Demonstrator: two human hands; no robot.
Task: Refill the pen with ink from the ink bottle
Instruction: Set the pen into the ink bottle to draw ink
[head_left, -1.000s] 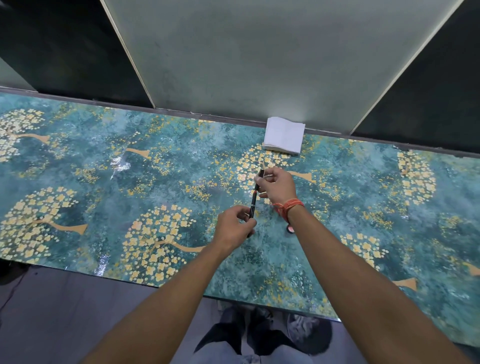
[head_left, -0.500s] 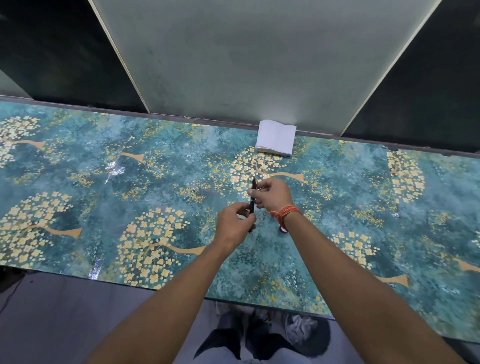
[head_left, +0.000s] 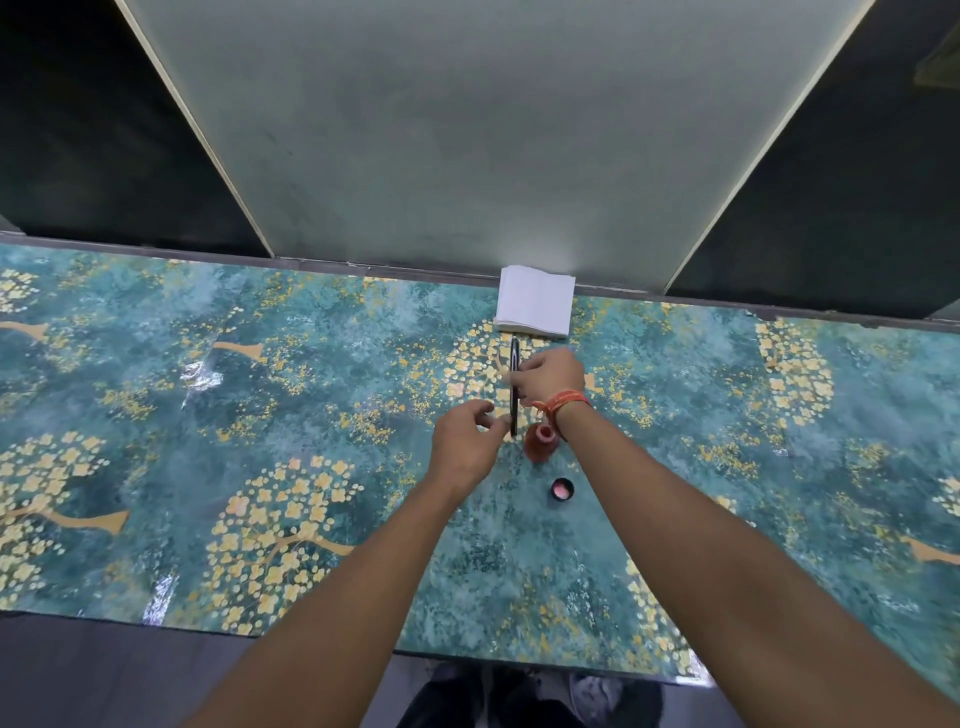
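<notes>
My right hand (head_left: 550, 376) grips a slim black pen (head_left: 514, 358) around its middle and holds it nearly upright above the table. The pen's lower end hangs just left of a small reddish ink bottle (head_left: 542, 444), which stands open under my right wrist. The bottle's black cap (head_left: 562, 489) lies upturned on the table just in front of the bottle, showing a pink inside. My left hand (head_left: 465, 447) hovers left of the pen's lower end with its thumb and fingers apart, fingertips very close to the pen but not closed on it.
A stack of white tissues (head_left: 535, 304) lies at the table's far edge, just behind the pen. The table (head_left: 260, 415) has a teal cover with gold trees. A pale partition panel (head_left: 467, 130) rises behind it.
My left hand has let go of the pen's lower end and opened. My right hand has kept hold of the pen. The ink bottle and cap, hidden before, are in sight.
</notes>
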